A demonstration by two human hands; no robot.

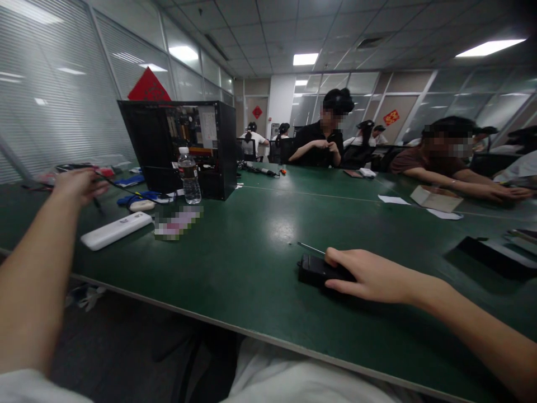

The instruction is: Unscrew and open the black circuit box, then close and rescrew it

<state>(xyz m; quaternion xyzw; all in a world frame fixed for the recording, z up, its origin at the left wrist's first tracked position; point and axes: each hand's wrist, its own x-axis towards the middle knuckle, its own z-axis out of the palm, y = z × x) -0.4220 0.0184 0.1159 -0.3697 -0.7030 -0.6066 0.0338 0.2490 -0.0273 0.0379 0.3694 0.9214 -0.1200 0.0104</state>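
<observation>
My right hand [367,275] lies on the green table [260,263], its fingers wrapped round a small black device [316,270] with a thin metal rod sticking out at its far end. My left hand [81,184] is stretched out to the far left, over a black cable [121,189] beside an open black computer case [180,146]. Its fingers are curled, and whether they hold anything is not visible. A water bottle [189,176] stands in front of the case. A white oblong device [116,230] lies near my left forearm.
Two people sit across the table at the right and centre back, hands on the table, with a small cardboard box [436,198] and papers by them. More people sit further back. A black flat object [495,254] lies at the right. Glass walls run along the left.
</observation>
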